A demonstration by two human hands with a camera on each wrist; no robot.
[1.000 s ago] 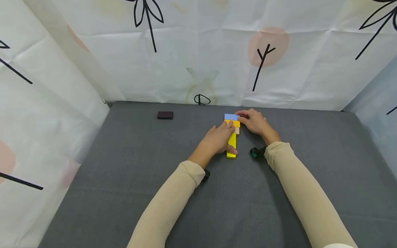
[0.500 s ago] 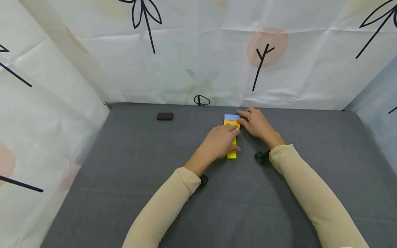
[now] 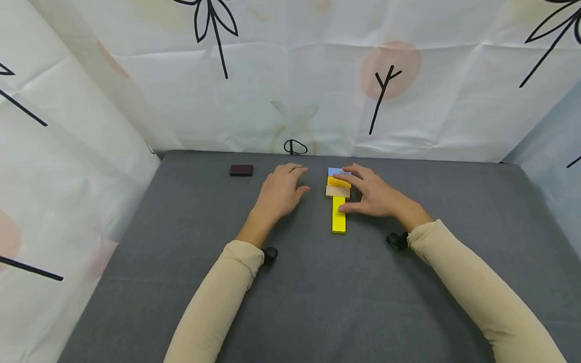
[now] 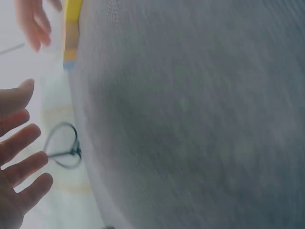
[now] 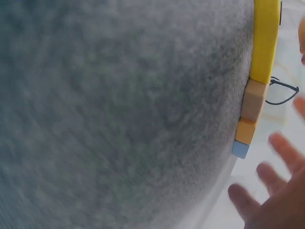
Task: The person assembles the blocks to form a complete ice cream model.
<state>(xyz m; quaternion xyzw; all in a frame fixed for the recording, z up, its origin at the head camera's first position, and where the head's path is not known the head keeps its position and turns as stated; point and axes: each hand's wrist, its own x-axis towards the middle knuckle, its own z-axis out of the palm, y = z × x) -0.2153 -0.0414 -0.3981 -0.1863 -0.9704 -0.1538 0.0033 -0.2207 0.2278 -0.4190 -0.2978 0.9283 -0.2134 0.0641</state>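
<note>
A row of wooden blocks lies on the grey table in the head view. From far to near come a light blue block, an orange block, a bare-wood block and a long yellow block set lengthwise. My right hand is spread over the row's right side; its fingertips partly cover the blue and yellow blocks, and contact cannot be told. Left of the row, my left hand holds nothing. Its fingers are apart in the left wrist view. A dark brown block lies farther left.
Grey cloth covers the table. A white printed curtain hangs behind the table's far edge and along its sides. Each wrist carries a small black camera.
My left hand has left the blocks and moved left, toward the dark brown block. The right hand has drawn slightly nearer and spread its fingers. The bare-wood block now shows fully.
</note>
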